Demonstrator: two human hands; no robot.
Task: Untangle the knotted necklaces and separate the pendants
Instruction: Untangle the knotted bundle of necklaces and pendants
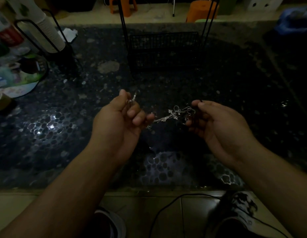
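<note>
While both hands hover above the dark counter (166, 79), my left grip (121, 115) pinches a pendant (131, 101); my right grip (216, 121) pinches the tangled chains (187, 111) beside a cross pendant (171, 115).

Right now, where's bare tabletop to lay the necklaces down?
Bare tabletop: right of the right hand, and between both hands and the black wire basket. Also left of the left hand. Crowded: far left, around the cup stack and tape roll.
</note>
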